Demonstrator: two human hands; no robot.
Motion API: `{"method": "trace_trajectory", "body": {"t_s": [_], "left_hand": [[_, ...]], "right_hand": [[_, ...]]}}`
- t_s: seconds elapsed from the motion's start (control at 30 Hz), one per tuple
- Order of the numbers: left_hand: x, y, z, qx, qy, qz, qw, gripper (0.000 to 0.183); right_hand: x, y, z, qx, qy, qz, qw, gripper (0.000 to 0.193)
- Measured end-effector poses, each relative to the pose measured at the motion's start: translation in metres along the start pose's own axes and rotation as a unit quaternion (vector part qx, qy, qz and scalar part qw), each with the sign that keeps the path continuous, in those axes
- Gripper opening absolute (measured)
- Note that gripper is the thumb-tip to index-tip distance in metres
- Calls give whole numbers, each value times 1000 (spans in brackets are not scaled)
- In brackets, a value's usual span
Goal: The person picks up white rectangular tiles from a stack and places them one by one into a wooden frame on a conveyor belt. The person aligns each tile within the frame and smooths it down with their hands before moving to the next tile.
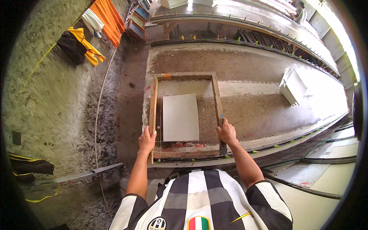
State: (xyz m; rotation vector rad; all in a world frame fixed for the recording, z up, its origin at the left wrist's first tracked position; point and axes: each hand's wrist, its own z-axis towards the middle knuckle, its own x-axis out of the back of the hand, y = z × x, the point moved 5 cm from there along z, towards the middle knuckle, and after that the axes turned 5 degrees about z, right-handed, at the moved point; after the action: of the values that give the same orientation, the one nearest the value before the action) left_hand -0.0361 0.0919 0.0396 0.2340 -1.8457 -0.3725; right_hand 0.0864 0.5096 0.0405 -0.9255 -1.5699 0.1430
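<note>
A rectangular wooden frame [216,90] is in front of me over a long worktable. My left hand [147,141] is closed around its left side bar, near the front corner. On the right bar, a little further from me, my right hand [227,131] grips with its fingers wrapped over the wood. Within the frame's opening shows a white rectangular sheet [181,118], left of the opening's middle. Thin pale lines run beside and below the sheet; whether a mesh spans the frame I cannot tell. A piece of orange-brown tape [166,76] marks the far bar.
A stack of white sheets [293,86] lies on the worktable [249,103] to the right. Small green clips [276,146] line the table's near rail. Another long table [245,23] stands beyond. Clothes [109,21] hang on the rough wall at left. Pale panels [333,178] are at lower right.
</note>
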Motion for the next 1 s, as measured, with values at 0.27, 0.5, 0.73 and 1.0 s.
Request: {"method": "trace_trajectory", "body": {"t_s": [0.27,0.5,0.73,1.0], "left_hand": [[35,13,-10,-2,16,1,1000,63],[38,52,-20,-47,83,-25,995,62],[12,146,-22,-70,120,-59,989,60],[-69,252,-24,-118,153,-79,978,62]], "right_hand": [[27,-27,-6,-12,-17,-22,1000,53],[82,-25,-8,24,31,-52,998,55],[155,31,11,15,73,-63,995,63],[206,159,27,-7,95,-65,993,69]]}}
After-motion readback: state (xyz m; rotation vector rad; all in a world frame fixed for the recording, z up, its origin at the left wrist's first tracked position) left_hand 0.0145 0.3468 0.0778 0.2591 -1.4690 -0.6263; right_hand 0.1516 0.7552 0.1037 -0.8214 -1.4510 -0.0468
